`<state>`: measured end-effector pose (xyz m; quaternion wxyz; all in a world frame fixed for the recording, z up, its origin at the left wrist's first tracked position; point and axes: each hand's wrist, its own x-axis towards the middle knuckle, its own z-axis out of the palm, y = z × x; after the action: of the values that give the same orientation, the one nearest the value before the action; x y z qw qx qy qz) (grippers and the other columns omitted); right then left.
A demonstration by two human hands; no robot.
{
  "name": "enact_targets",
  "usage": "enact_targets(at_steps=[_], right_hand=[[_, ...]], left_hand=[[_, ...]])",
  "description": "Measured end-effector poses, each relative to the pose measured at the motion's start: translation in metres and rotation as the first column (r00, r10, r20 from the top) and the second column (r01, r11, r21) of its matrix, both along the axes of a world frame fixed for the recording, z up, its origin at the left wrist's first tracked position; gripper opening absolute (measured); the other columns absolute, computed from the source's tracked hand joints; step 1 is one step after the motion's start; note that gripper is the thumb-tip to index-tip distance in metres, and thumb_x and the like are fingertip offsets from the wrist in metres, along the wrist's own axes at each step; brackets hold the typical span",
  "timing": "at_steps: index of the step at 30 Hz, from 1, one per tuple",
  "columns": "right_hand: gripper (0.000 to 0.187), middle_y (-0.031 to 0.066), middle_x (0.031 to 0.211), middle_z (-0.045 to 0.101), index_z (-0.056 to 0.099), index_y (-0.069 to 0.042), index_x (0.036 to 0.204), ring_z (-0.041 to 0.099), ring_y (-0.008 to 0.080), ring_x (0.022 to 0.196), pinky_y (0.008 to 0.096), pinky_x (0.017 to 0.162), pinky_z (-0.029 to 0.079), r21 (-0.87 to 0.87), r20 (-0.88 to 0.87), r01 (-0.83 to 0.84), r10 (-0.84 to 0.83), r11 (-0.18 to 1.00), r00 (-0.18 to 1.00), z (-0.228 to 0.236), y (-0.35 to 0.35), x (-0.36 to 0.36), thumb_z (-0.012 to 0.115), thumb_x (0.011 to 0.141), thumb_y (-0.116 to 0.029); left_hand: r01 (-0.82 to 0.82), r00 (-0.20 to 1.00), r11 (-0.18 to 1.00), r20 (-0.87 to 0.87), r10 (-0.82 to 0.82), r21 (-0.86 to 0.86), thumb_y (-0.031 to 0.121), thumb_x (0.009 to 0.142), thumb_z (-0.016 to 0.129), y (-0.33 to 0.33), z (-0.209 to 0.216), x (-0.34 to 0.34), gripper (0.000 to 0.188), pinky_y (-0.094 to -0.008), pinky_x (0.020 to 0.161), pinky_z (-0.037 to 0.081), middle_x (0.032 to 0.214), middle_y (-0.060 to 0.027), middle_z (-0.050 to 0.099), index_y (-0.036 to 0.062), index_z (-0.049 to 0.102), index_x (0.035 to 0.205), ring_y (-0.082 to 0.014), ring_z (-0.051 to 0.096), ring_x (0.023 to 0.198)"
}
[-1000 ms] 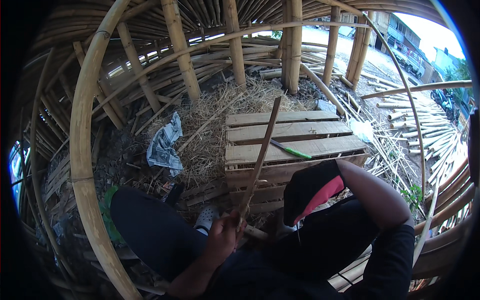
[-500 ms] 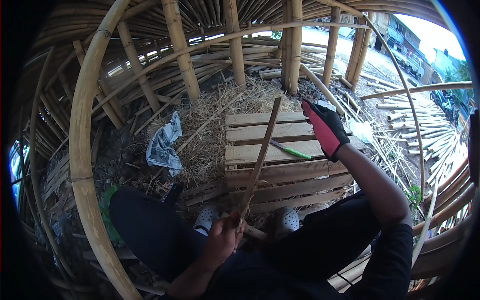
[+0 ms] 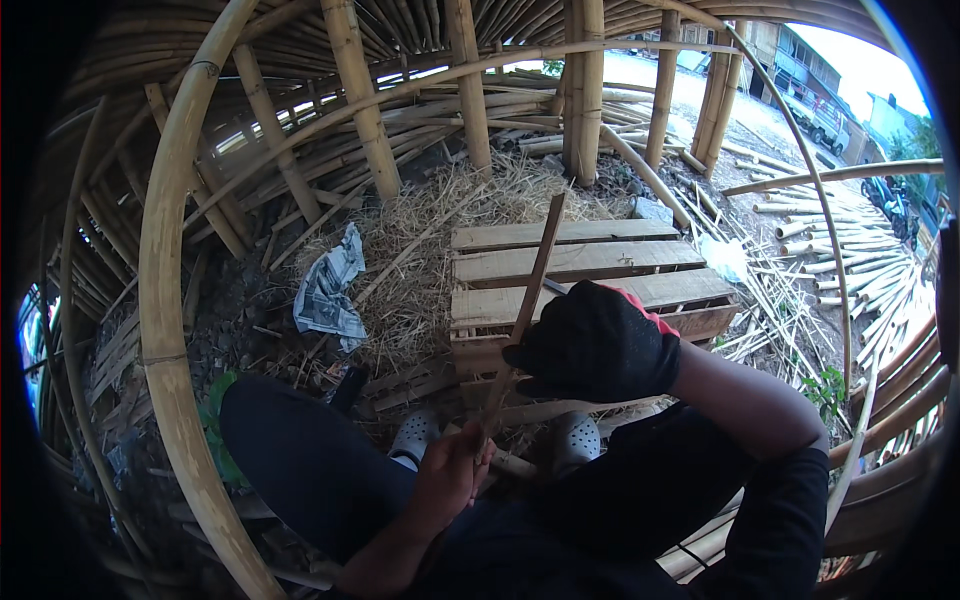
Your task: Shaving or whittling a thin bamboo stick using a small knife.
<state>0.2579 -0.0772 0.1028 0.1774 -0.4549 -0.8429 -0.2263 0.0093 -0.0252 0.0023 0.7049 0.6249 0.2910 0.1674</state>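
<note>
My left hand is bare and closed around the lower end of a long, thin bamboo strip, which slants up and away from me. My right hand wears a black and red glove. Its curled fingers meet the strip partway up, above my left hand; the back of the glove hides some of the grip. Behind the glove is a slatted wooden crate. Just the blade of a knife shows on its top, the green handle being covered by my right hand.
Dry straw and a crumpled newspaper sheet lie left of the crate. A thick bamboo pole curves up at my left. Bamboo posts stand beyond, and cut bamboo poles are piled at the right.
My right hand has come from the crate's far right side down and left to the strip, now covering the knife's green handle. My left hand and the strip have stayed nearly still.
</note>
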Motion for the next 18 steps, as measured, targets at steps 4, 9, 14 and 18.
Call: enact_targets(at_steps=[4,9,14,18], right_hand=[[0.021,0.0005,0.066,0.051,0.072,-0.016,0.098,0.053,0.0173,0.059,0.0344,0.054,0.043,0.040,0.119,0.041,-0.046,0.998,0.992,-0.005,0.005,-0.006,0.070,0.081,-0.027],[0.022,0.0036,0.084,0.061,0.070,-0.014,0.099,0.061,0.0215,0.082,0.0340,0.064,0.050,0.083,0.121,-0.003,-0.007,0.997,0.993,-0.001,0.005,-0.007,0.071,0.080,-0.025],[0.026,0.0103,0.104,0.062,0.064,-0.004,0.098,0.059,0.0261,0.099,0.0373,0.080,0.050,0.226,-0.001,-0.047,0.048,0.973,0.999,-0.013,0.014,-0.011,0.067,0.077,-0.019],[0.028,0.0152,0.104,0.062,0.062,0.001,0.094,0.059,0.0298,0.100,0.0396,0.084,0.050,0.195,-0.102,0.022,-0.002,0.981,0.995,-0.024,0.019,-0.006,0.068,0.076,-0.019]], left_hand=[[-0.040,0.999,0.999,-0.020,0.041,0.004,0.053,0.102,0.032,-0.001,0.003,-0.002,0.053,-0.0214,0.036,0.026,0.046,0.0039,0.036,0.0100,0.047,0.074,-0.0044,0.032,0.036],[-0.023,1.000,1.000,-0.007,0.023,0.004,0.052,0.102,0.032,-0.001,0.001,-0.001,0.053,-0.0215,0.036,0.027,0.046,0.0037,0.037,0.0099,0.047,0.074,-0.0046,0.032,0.036],[-0.016,1.000,1.000,-0.002,0.016,-0.022,0.054,0.101,0.035,-0.002,-0.003,-0.001,0.056,-0.0215,0.038,0.028,0.048,0.0031,0.039,0.0068,0.053,0.076,-0.0042,0.036,0.038],[-0.032,0.999,0.999,-0.012,0.032,-0.041,0.052,0.101,0.036,-0.004,-0.005,0.003,0.054,-0.0212,0.039,0.028,0.049,0.0031,0.040,0.0074,0.053,0.076,-0.0041,0.037,0.039]])
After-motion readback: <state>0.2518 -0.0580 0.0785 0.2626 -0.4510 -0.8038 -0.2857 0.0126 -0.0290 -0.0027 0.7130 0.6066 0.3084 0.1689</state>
